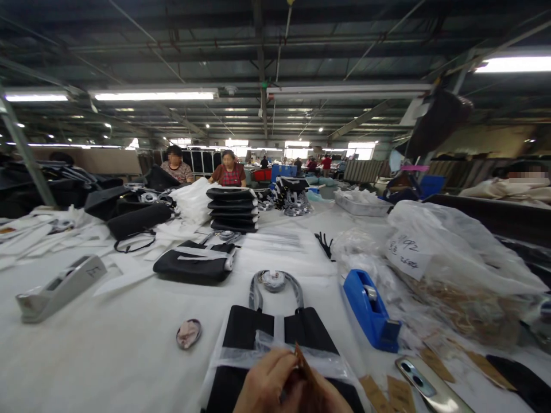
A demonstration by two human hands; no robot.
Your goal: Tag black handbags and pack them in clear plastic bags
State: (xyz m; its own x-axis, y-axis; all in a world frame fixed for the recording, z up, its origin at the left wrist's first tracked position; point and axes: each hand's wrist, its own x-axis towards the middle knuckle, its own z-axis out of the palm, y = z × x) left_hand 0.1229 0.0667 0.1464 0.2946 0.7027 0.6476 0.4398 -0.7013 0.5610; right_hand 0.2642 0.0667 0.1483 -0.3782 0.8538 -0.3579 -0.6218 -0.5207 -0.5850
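Observation:
At the bottom of the head view my left hand [264, 383] is closed, its fingers pinching a small brown paper tag [305, 367]. My right hand [330, 397] is partly hidden behind that tag and closes on it from the other side. Both hands are over a black handbag [241, 327] lying flat on the table. A white strip [279, 330] runs down the bag's middle, and a clear plastic band [236, 358] crosses it. The bag's looped handle [300, 289] is wrapped in greyish covering and points away from me.
A blue tape dispenser [371, 310], a phone [430, 384] and brown tags [400, 394] lie right, near a large plastic bag [465, 252]. Left are a grey dispenser [60, 289] and a small round dish [188, 334]. Folded black bags [232, 209] are stacked ahead; two co-workers [228, 172] are beyond.

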